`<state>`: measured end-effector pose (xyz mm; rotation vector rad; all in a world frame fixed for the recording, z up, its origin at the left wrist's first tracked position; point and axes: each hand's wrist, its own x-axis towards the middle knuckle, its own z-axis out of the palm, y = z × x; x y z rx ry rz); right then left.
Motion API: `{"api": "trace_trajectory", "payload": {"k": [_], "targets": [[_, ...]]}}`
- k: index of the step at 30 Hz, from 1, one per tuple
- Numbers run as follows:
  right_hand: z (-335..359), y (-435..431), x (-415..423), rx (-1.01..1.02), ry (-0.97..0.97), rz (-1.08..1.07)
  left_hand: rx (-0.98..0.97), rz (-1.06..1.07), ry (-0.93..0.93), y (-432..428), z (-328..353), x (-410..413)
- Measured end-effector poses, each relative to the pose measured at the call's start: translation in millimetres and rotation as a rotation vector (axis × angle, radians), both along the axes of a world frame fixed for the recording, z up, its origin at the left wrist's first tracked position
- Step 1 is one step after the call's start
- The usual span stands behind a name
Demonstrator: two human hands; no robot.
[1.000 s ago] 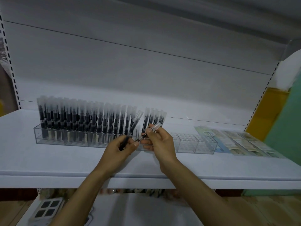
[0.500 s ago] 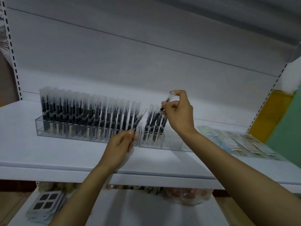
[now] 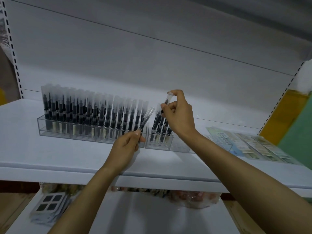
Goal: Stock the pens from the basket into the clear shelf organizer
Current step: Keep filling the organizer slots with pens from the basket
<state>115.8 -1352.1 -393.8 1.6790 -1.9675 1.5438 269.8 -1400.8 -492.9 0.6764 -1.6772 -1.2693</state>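
Observation:
A clear organizer (image 3: pixel 55 132) stands on the white shelf (image 3: pixel 50 159), its left part packed with several upright black pens (image 3: pixel 87 114) in frosted sleeves. A small group of pens (image 3: pixel 158 129) fills the slots just right of a gap. My right hand (image 3: pixel 179 114) pinches one pen (image 3: pixel 168 98) by its top, upright above that small group. My left hand (image 3: pixel 126 146) grips another pen (image 3: pixel 146 119), tilted to the right, in front of the gap. The basket is out of view.
The organizer's right slots (image 3: pixel 180 146) stand unfilled. Flat packaged items (image 3: pixel 249 146) lie on the shelf to the right. On the lower shelf are a stack of packets (image 3: pixel 49 206) at left and bagged goods (image 3: pixel 194 198). A perforated upright (image 3: pixel 276 105) bounds the right side.
My right hand took one pen away from my left hand, lifted it up and to the right, and now holds it upright over the small group. My left hand keeps its pen.

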Motion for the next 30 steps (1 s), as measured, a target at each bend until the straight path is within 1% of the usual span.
{"api": "trace_trajectory", "payload": {"k": [9,20,23,30], "targets": [[2,2,5,0.012,0.101,0.006,-0.033,0.016,-0.028,-1,1,0],[2,1,2,0.016,0.073,0.006,-0.026,0.013,-0.038,0,2,0],[-5,4,3,0.051,0.112,0.026,-0.036,0.017,-0.041,-1,1,0],[-25,-1,0,0.167,0.177,-0.007,-0.045,0.012,-0.037,0,1,1]]}}
